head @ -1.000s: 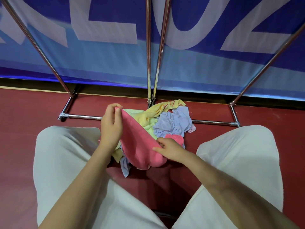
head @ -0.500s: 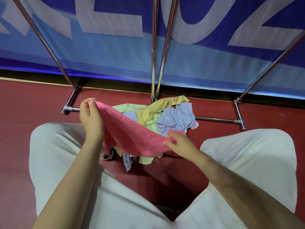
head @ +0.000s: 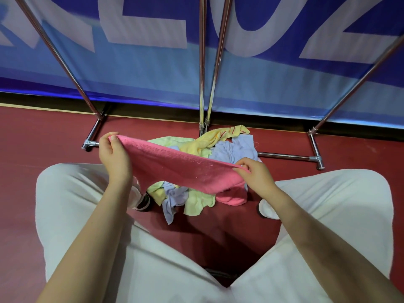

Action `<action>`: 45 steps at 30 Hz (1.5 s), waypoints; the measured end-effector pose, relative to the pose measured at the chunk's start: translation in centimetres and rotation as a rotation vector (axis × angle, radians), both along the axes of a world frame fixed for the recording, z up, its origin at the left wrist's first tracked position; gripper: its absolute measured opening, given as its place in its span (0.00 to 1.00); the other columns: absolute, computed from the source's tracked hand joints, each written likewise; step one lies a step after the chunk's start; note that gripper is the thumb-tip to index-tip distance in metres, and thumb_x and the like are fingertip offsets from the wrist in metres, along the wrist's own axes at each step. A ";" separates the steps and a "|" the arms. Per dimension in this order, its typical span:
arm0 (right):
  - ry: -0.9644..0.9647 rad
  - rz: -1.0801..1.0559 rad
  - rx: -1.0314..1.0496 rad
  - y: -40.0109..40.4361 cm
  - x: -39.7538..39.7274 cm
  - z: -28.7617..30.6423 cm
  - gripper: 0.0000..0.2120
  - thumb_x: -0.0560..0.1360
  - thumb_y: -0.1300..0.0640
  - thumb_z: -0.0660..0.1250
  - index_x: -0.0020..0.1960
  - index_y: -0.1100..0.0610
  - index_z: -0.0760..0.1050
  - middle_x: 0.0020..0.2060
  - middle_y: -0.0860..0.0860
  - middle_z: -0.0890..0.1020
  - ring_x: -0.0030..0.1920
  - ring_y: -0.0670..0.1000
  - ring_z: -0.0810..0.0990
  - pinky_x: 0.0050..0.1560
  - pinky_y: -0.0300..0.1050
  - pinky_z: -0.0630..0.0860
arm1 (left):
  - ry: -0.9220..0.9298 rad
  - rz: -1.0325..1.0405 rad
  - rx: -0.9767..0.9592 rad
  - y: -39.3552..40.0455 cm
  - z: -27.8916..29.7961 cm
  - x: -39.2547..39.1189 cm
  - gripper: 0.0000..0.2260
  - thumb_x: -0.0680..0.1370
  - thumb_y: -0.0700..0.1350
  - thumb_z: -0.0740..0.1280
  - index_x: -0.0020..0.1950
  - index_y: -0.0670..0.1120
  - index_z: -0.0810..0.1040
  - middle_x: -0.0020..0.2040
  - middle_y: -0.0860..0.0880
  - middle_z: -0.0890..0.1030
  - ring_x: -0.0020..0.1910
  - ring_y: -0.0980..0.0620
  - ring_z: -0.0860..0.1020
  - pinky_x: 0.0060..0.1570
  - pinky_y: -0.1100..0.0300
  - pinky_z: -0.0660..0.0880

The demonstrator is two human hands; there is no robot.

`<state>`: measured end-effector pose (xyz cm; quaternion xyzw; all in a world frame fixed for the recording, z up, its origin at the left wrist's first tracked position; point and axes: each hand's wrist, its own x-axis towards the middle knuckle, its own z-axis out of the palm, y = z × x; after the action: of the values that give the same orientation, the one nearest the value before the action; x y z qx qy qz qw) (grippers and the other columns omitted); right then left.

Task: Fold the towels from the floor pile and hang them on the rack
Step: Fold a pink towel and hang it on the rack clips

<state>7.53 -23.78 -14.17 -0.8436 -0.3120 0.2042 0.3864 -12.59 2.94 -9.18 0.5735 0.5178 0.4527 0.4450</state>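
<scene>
Pink towel (head: 181, 169) stretched mid-frame above floor pile (head: 196, 193). Left hand (head: 114, 156) pinches upper-left corner; right hand (head: 255, 176) fingers curled on right edge. Risk: the lower edge sags into the pile and could snag a towel. Rack (head: 202, 84) stands behind.

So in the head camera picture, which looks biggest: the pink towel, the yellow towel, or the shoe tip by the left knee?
1. Pink towel, stretched between both hands, though it is nearest the camera.
2. Yellow towel, partly buried in the pile, so unsure.
3. Shoe tip, mostly hidden.
</scene>
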 end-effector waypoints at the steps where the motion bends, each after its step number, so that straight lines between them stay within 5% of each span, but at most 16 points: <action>1: 0.046 -0.015 0.045 0.0 0.1 0.4 0.04 0.75 0.57 0.70 0.42 0.52 0.78 0.28 0.46 0.72 0.29 0.39 0.71 0.32 0.31 0.65 | 0.006 0.007 -0.010 0.2 -0.1 0.0 0.11 0.81 0.41 0.55 0.57 0.44 0.76 0.53 0.49 0.75 0.53 0.55 0.72 0.53 0.64 0.67; 12: 0.547 -0.354 0.503 -0.2 1.9 2.5 0.05 0.77 0.60 0.66 0.48 0.53 0.81 0.44 0.51 0.84 0.45 0.47 0.80 0.48 0.39 0.75 | 0.276 -0.115 0.127 -0.2 -2.0 0.9 0.12 0.83 0.41 0.54 0.60 0.38 0.74 0.57 0.39 0.79 0.57 0.42 0.75 0.48 0.61 0.63; 16: 0.408 -0.521 0.534 -0.2 2.4 3.1 0.07 0.79 0.58 0.64 0.46 0.51 0.78 0.42 0.47 0.81 0.44 0.46 0.78 0.48 0.39 0.75 | 0.378 -0.224 0.259 -1.3 -2.1 1.5 0.11 0.83 0.41 0.55 0.59 0.37 0.72 0.51 0.36 0.79 0.50 0.38 0.76 0.42 0.58 0.60; 20: 0.258 -0.583 0.464 -0.5 3.1 3.6 0.07 0.79 0.55 0.62 0.46 0.51 0.78 0.37 0.45 0.78 0.37 0.44 0.75 0.34 0.38 0.71 | 0.360 -0.283 0.215 -1.7 -2.2 2.5 0.11 0.83 0.40 0.54 0.59 0.37 0.72 0.53 0.38 0.78 0.51 0.42 0.75 0.43 0.61 0.60; 25: 0.199 -0.601 0.419 -0.6 3.4 3.5 0.07 0.79 0.54 0.62 0.47 0.54 0.78 0.35 0.46 0.77 0.36 0.45 0.74 0.30 0.34 0.69 | 0.262 -0.333 -0.003 -1.2 -2.4 3.1 0.11 0.83 0.42 0.56 0.60 0.39 0.74 0.56 0.46 0.76 0.55 0.52 0.72 0.51 0.64 0.64; 28: 0.188 -0.640 0.414 -0.7 3.7 3.3 0.10 0.79 0.55 0.63 0.48 0.60 0.79 0.39 0.50 0.78 0.41 0.47 0.74 0.39 0.39 0.70 | 0.188 -0.364 -0.096 -1.0 -2.5 3.2 0.11 0.82 0.43 0.59 0.62 0.41 0.75 0.58 0.49 0.77 0.56 0.54 0.73 0.55 0.63 0.67; 32: 0.202 -0.664 0.408 -0.9 4.0 3.0 0.13 0.78 0.54 0.63 0.49 0.64 0.78 0.39 0.52 0.78 0.42 0.49 0.74 0.43 0.44 0.71 | -0.019 -0.367 -0.307 -1.3 -2.1 3.2 0.10 0.82 0.41 0.62 0.61 0.40 0.78 0.50 0.50 0.80 0.48 0.56 0.76 0.43 0.73 0.72; 38: 0.270 -0.661 0.435 -0.5 3.7 3.0 0.09 0.78 0.54 0.64 0.45 0.59 0.79 0.38 0.51 0.78 0.40 0.47 0.74 0.42 0.44 0.71 | -0.176 -0.254 -0.694 -0.6 -2.5 2.8 0.09 0.78 0.45 0.69 0.46 0.40 0.77 0.39 0.45 0.75 0.37 0.52 0.73 0.43 0.58 0.75; 43: 0.325 -0.731 0.438 -0.1 3.4 2.7 0.14 0.77 0.54 0.66 0.45 0.67 0.76 0.36 0.52 0.75 0.40 0.49 0.72 0.42 0.43 0.69 | -0.105 -0.254 -0.531 -1.5 -1.9 3.4 0.13 0.81 0.48 0.64 0.37 0.45 0.74 0.34 0.48 0.71 0.35 0.53 0.70 0.42 0.58 0.73; 45: 0.346 -0.754 0.429 0.0 3.3 2.7 0.11 0.77 0.54 0.66 0.43 0.61 0.77 0.36 0.51 0.76 0.40 0.48 0.73 0.44 0.44 0.70 | 0.024 -0.273 -0.343 -1.7 -1.9 3.6 0.13 0.81 0.50 0.61 0.40 0.47 0.75 0.35 0.51 0.73 0.38 0.54 0.70 0.42 0.58 0.70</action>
<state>10.82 -23.76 -11.44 -0.7526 0.0503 0.1179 0.6459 -9.03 1.23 -11.07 0.5593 0.5103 0.2867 0.5870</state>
